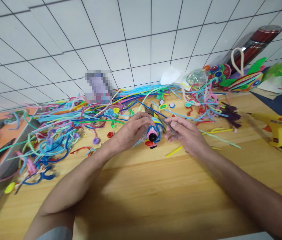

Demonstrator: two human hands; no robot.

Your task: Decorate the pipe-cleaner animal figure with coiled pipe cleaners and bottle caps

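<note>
A small clear plastic craft piece lies on the wooden table between my hands, wound with blue and yellow pipe cleaners. At its near end a pink bottle cap (152, 135) with a black centre faces me, with a red cap (148, 143) below. My left hand (136, 128) is closed around its left and top side. Just right of the piece, my right hand (184, 135) pinches a slim dark metal tool (167, 126) that points toward the piece; its exact kind is unclear. A pair of pliers (149, 108) lies just behind.
Pipe cleaners (56, 115) are heaped along the white tiled wall and the left side. Loose bottle caps (110, 134) lie among them. On the right rests a yellow glue gun (276, 128) with its cord. A dark red thermos (256, 46) and finished-looking crafts (243, 81) stand at back right.
</note>
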